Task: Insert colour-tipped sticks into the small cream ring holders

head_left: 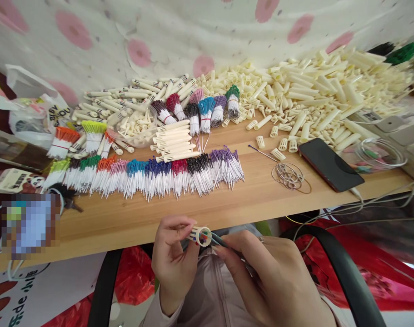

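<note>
Gripping cream tube (202, 236) holding coloured refills, left hand (174, 259); right hand (271, 277) pinching refill (223, 242).

refills (152, 175) in row on table (227, 204) front-left; phone (330, 163) right; rubber bands (290, 175) btwn; barrels (312, 91) behind.

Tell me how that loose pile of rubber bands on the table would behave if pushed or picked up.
The rubber bands are thin loops lying flat in a tangle, so they would probably flop limp when lifted. They look very light, and a push would likely scatter or bunch them rather than slide them as one. Overlapping loops may snag, so one could drag others along toward the phone.
</note>
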Demonstrator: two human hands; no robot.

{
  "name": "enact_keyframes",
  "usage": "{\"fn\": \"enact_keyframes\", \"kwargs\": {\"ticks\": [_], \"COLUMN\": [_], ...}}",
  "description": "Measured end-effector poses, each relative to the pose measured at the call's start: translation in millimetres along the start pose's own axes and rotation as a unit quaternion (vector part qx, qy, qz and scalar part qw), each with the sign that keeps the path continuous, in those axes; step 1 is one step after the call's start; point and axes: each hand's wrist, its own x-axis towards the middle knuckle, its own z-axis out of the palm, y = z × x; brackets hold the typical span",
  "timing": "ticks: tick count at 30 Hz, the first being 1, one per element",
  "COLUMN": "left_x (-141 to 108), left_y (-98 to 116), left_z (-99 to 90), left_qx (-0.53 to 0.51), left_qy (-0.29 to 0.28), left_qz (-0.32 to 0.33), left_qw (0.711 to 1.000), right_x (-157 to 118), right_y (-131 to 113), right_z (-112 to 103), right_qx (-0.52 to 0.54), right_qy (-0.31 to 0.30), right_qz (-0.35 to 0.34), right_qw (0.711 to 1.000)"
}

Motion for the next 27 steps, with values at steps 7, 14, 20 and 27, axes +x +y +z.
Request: {"fn": "enact_keyframes", "kwargs": {"ticks": [7,14,20,27], "left_x": [-1.1,0.4,3.4,3.1], "left_y": [1.4,-0.7,-0.8,-0.4], "left_z": [0.4,0.8,2.8,2.7], "left_qx": [-0.026,-0.034,-0.029,-0.031], "left_qy": [0.004,0.003,0.003,0.004], "left_qz": [-0.018,-0.028,-0.028,-0.036], "left_qw": [0.999,0.999,0.999,0.999], "right_x": [1.1,5.8,3.1,6.8], "right_y": [2.1,2.6,4.5,3.9], "right_z": [0.6,-3.0,-2.2,3.6], "right_qx": [-0.004,-0.003,0.013,0.011], "right_qy": [-0.013,-0.018,-0.027,-0.036], "right_qz": [-0.013,-0.006,-0.014,-0.009], "right_qw": [1.000,1.000,0.999,0.999]}}
